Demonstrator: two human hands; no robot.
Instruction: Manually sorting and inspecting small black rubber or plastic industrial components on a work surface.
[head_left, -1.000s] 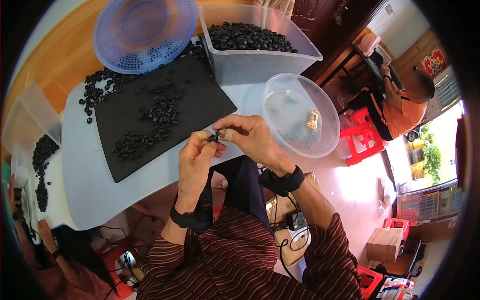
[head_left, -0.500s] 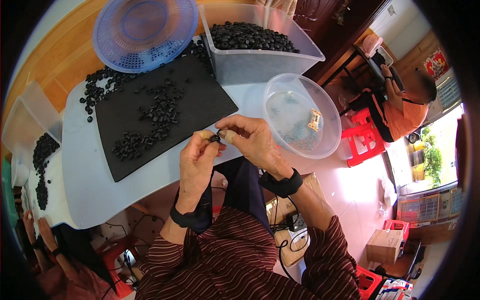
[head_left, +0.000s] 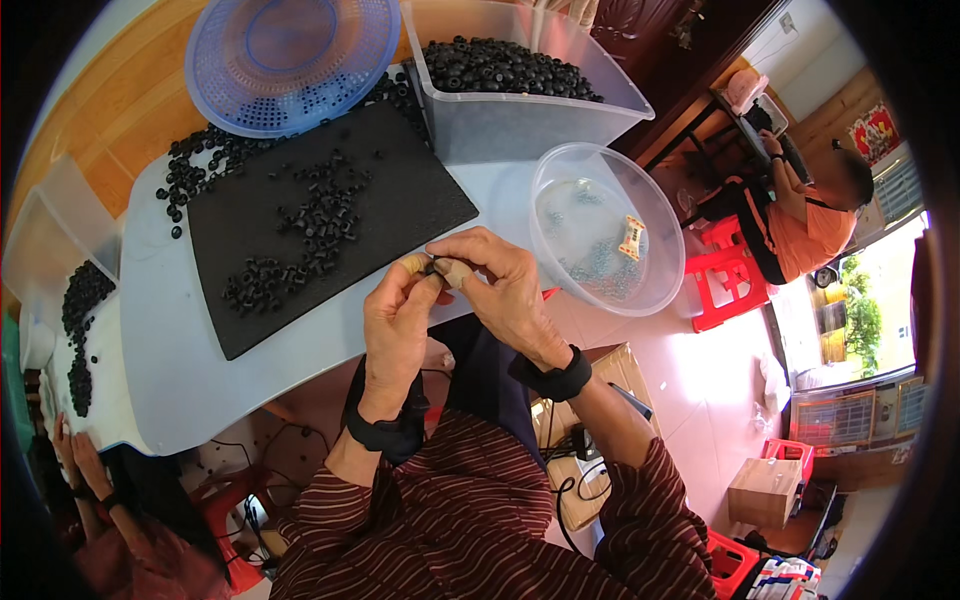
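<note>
My left hand [head_left: 396,322] and my right hand [head_left: 508,292] meet just off the near edge of a black mat [head_left: 410,190]. Thumbs and fingertips of both are closed on a small black ring-shaped part [head_left: 433,267], mostly hidden by the fingers. Tape or finger covers wrap some fingertips. Many similar small black parts [head_left: 325,212] lie loose on the mat. To the right of my hands is a clear round bowl [head_left: 541,225], holding tiny bluish pieces [head_left: 610,270] and a small wrapped packet [head_left: 631,238].
A clear tub [head_left: 530,130] full of black parts stands at the back, beside a blue perforated basket [head_left: 290,70]. Another clear container [head_left: 60,215] spills black parts at left, near another person's hands [head_left: 85,460]. A person in orange [head_left: 805,235] sits at far right.
Both hands stay together. The black ring, more visible before, is now more covered by my fingertips, and my right wrist has shifted slightly left and down.
</note>
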